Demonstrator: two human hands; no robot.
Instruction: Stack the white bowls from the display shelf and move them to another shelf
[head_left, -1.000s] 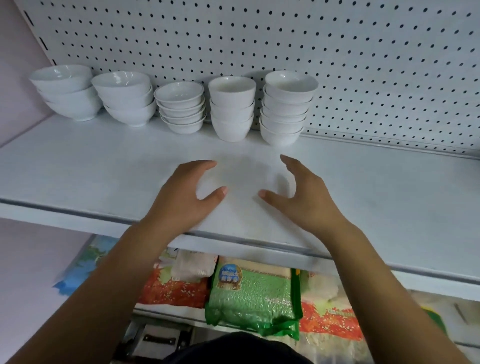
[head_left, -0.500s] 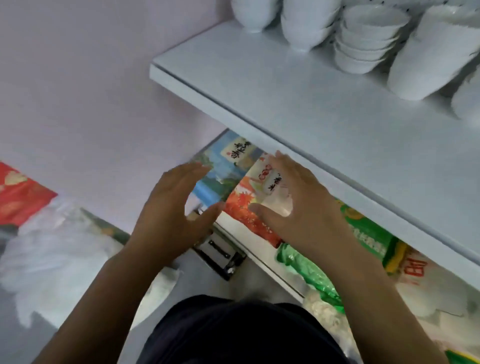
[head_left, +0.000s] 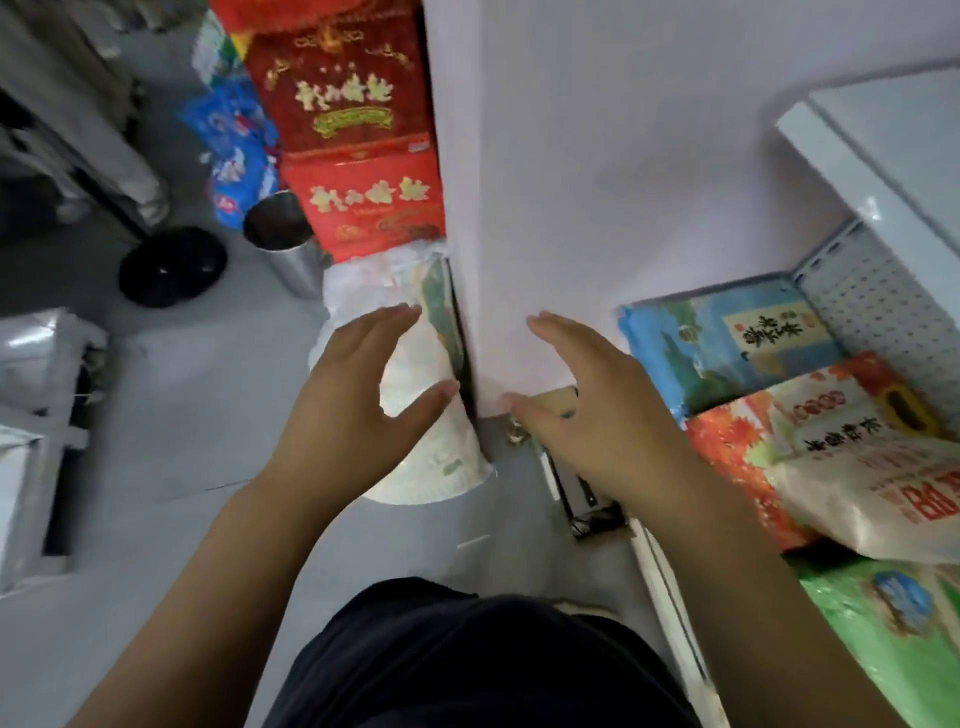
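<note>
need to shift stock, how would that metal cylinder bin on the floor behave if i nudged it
The metal bin stands upright, taller than wide, so a high nudge could tip it and let it roll. It looks thin-walled and probably light; on the smooth grey floor a low push would likely slide it.

No white bowls are seen in this view. Only a corner of the white display shelf is visible, upper right, its top surface seen bare, above stacked packaged goods.

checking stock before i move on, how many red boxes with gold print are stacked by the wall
2: the upper red box sits at the top, and the lower red box is directly beneath it, beside the metal bin. More may be hidden behind them.
</note>
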